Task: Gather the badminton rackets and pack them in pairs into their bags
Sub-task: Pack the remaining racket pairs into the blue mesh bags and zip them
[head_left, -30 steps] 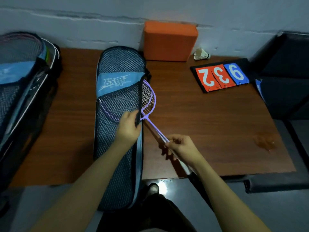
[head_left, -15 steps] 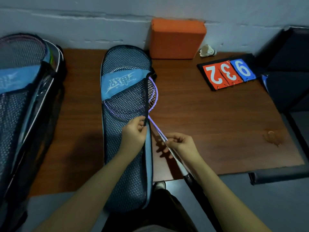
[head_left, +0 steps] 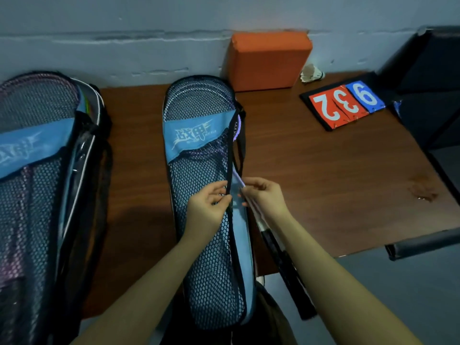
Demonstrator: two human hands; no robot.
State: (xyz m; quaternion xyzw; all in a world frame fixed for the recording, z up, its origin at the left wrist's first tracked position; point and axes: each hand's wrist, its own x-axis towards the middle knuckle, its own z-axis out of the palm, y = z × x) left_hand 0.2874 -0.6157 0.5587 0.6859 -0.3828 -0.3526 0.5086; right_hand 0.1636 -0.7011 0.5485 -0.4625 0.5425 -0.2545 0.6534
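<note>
A blue mesh racket bag lies lengthwise on the brown table. A purple racket is mostly inside it: its head shows through the mesh, and its shaft and black grip stick out at the open right edge. My left hand pinches the black edge of the bag's opening. My right hand holds the racket's shaft just right of that edge. A second mesh bag with rackets inside lies at the far left.
An orange block stands against the wall behind the bag, with a shuttlecock to its right. A flip scoreboard showing 2, 3, 9 lies at the back right. A dark chair is at the right.
The racket's head has slid further into the bag, so little of it shows outside. My right hand moved up and left along the shaft, close to my left hand.
</note>
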